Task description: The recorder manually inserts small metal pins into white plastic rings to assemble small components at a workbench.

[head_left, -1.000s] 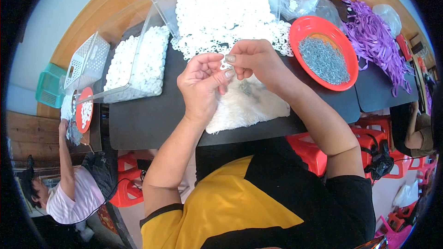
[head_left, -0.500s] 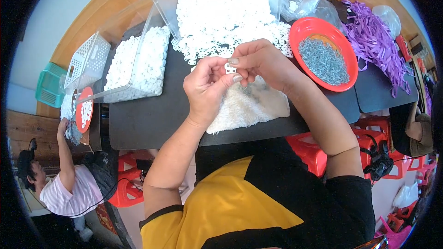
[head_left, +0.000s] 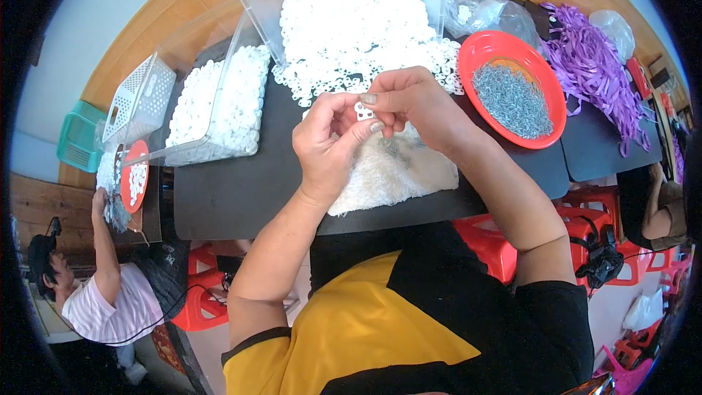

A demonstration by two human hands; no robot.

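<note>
left hand (head_left: 333, 143) + right hand (head_left: 409, 99): both pinching small white plastic piece (head_left: 363, 110) | piece between fingertips, above bench (head_left: 227, 190) | hands touching

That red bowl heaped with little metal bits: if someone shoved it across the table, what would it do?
The red bowl looks wide and shallow, so it would probably slide rather than tip. Heaped with small grey metal pieces, it is likely heavy for its size. The loose pieces would probably shift, and a hard shove might spill some over the low rim.
</note>
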